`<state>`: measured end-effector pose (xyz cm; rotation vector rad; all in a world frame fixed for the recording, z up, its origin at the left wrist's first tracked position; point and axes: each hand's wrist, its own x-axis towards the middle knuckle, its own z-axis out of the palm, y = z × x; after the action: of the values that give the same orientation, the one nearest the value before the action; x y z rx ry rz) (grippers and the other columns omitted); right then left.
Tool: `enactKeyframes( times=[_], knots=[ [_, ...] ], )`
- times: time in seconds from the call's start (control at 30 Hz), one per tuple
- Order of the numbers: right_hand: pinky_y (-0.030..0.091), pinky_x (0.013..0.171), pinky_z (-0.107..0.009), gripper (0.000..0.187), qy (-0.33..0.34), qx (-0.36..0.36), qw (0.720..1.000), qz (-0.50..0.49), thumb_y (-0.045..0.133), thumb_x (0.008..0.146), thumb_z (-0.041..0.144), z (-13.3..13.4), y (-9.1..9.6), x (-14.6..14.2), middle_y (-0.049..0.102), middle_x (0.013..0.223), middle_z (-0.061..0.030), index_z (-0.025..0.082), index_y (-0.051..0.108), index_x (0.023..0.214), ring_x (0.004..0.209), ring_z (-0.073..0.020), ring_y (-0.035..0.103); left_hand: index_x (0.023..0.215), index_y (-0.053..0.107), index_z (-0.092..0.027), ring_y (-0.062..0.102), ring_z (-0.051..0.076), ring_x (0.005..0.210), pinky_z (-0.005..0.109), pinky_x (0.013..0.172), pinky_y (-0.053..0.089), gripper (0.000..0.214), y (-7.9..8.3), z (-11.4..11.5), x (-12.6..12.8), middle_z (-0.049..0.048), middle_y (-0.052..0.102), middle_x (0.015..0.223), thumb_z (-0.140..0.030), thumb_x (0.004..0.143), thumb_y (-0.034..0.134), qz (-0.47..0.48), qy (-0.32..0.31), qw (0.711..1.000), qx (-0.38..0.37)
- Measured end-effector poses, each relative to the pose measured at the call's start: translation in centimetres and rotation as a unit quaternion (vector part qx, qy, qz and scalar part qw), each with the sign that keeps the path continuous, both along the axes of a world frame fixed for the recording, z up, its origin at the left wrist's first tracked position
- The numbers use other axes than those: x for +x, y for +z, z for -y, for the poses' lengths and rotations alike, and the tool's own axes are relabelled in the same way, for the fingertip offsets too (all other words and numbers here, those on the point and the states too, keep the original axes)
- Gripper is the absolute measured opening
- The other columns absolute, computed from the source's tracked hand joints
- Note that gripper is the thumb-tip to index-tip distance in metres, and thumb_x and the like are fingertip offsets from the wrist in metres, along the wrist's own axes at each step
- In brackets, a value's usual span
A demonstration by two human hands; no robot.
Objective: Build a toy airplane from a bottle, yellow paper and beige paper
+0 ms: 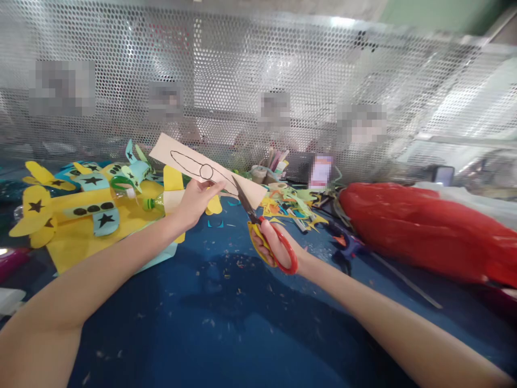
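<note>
Behind, a cup [272, 177] holds slim items [278, 161]; left grip [194, 200] pinches paper [209, 168], right grip [278, 241] clasps scissors [244, 200].

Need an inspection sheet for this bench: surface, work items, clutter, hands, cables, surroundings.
Surface: blue tabletop, small pale bits scattered over it.
Work items: pale pink card with a long black outline and central circle; scissors at its right end; whether a cut has begun cannot be told.
Clutter: paper scraps beyond the scissors; yellow craft plane with black stars, at left; red plastic bag at right.
Hands: left hand grips the card; right hand is in the scissor handles.
Cables: none identifiable for certain.
Surroundings: perforated metal screen behind the table.
</note>
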<state>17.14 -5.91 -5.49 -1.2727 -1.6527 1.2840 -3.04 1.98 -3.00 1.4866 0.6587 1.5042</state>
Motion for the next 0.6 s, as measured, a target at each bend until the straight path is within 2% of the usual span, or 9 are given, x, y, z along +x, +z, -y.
enactKeyframes(
  times=[0.23, 0.6],
  knots=[
    [0.031, 0.027, -0.02, 0.068, -0.001, 0.002, 1.0, 0.012, 0.035, 0.074, 0.09, 0.06, 0.06, -0.04, 0.035, 0.046, 0.0081, 0.023, 0.037, 0.063, 0.031, -0.0056, 0.033, 0.087, 0.069, -0.019, 0.068, 0.021, 0.089, 0.037, 0.091, 0.053, 0.021, 0.04, -0.05, -0.08, 0.0055, 0.073, 0.09, -0.036, 0.077, 0.076, -0.009, 0.013, 0.999, 0.028],
    [0.03, 0.027, -0.02, 0.064, -0.008, 0.002, 1.0, 0.025, 0.034, 0.08, 0.085, 0.17, 0.08, -0.08, 0.035, 0.046, 0.0079, 0.023, 0.036, 0.062, 0.03, -0.0052, 0.031, 0.083, 0.064, -0.016, 0.066, 0.019, 0.081, 0.035, 0.078, 0.053, 0.026, 0.16, -0.12, -0.02, 0.0043, 0.069, 0.082, -0.035, 0.072, 0.079, 0.01, 0.023, 1.0, -0.019]
  ],
)
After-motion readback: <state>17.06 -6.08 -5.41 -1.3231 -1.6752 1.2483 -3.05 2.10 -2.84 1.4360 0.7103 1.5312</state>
